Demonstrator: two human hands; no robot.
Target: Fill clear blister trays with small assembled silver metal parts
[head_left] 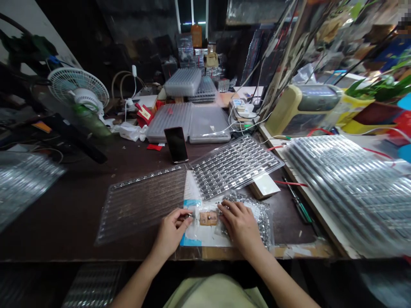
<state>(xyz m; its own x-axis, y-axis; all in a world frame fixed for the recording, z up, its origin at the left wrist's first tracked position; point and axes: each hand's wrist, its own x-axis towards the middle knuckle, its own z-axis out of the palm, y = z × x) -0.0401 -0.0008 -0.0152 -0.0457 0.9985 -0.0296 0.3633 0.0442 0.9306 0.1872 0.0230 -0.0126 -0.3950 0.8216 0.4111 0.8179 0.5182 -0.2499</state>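
My left hand (175, 227) is closed in a pinch, thumb against forefinger, on a small shiny metal part (190, 215). To its right is a small tan block (208, 218) with a dark spot in the middle, on a white and blue sheet (192, 241). My right hand (240, 222) rests over a clear plastic bag (265, 218) full of small silvery parts. Its fingers are bent and drawn together at the bag's left edge; what they hold, if anything, is too small to make out. Behind the hands lies a clear tray (236, 167) with rows of dark and silvery pieces.
Another clear tray (144, 199) lies left, filled along its far row. A phone (176, 144) stands upright behind. A small white box (265, 186) and a green-handled screwdriver (303, 211) are right, beside stacked trays (349, 188). A fan (78, 87) stands far left.
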